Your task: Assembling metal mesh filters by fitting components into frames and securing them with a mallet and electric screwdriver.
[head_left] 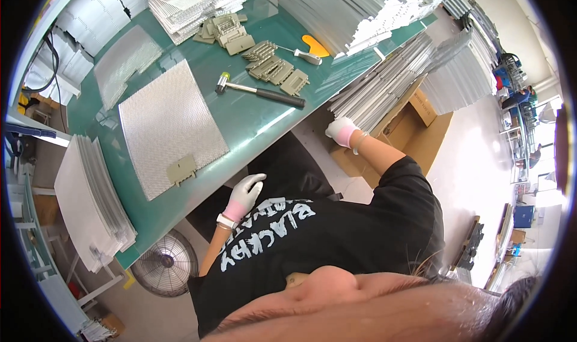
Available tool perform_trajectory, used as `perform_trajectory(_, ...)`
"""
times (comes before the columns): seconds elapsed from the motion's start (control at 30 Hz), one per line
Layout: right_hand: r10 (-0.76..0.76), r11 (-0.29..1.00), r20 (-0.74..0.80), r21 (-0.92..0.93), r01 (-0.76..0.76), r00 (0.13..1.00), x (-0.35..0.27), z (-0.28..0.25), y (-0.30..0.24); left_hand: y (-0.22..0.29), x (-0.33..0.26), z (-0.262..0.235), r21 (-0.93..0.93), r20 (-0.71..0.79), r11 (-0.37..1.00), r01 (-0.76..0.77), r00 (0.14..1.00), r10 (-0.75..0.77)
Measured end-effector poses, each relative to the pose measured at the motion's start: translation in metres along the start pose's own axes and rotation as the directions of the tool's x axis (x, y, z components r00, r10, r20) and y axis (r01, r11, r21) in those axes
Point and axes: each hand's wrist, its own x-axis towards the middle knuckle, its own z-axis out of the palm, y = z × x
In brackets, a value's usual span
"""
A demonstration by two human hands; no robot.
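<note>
My left hand (244, 198), in a white glove with a pink cuff, rests over my lap beside the table edge; its fingers are extended and it holds nothing. My right hand (341, 131), gloved alike, is low by the near end of a stack of silver sheets (384, 81) in a cardboard box. Its fingers are curled, and what they grip, if anything, is hidden. On the green table (252, 141) before me lies a silver textured sheet (171, 117), with an olive plastic piece (181, 170) on its near corner. A hammer (261, 93) lies to its right.
Olive plastic pieces (276, 72), a screwdriver (308, 57) and an orange flat tool (315, 46) lie beyond the hammer. Stacks of sheets (354, 12) stand at the back. More sheets (93, 198) lean at left, near a floor fan (165, 264). The cardboard box (421, 138) is open.
</note>
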Motion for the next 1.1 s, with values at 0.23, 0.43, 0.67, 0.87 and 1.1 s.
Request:
perform_trajectory(0.23, -0.131, 0.979, -0.252, 0.121, 0.165, 0.959, -0.008, -0.057, -0.036, -0.009, -0.002, 0.003, -0.068, -0.025, 0.994, 0.090, 0.995, -0.092)
perform_trajectory(0.43, 0.064, 0.997, 0.160, -0.050, -0.057, 0.985, -0.001, 0.020, 0.020, 0.020, 0.017, 0.004, -0.044, 0.101, 0.998, -0.041, 0.994, 0.045)
perform_trajectory(0.67, -0.123, 0.985, -0.235, 0.088, 0.147, 0.964, -0.034, -0.086, -0.014, -0.011, -0.011, -0.002, -0.229, -0.030, 0.956, 0.182, 0.981, -0.194)
perform_trajectory(0.87, -0.398, 0.862, -0.558, 0.044, 0.505, 0.728, -0.032, -0.171, -0.142, 0.004, 0.021, 0.030, -0.106, -0.018, 0.994, -0.025, 1.000, 0.023)
perform_trajectory(1.1, -0.526, 0.673, -0.592, 0.149, 0.724, 0.611, -0.013, -0.180, -0.186, 0.002, 0.013, 0.026, -0.323, -0.081, 0.937, 0.131, 0.983, -0.165)
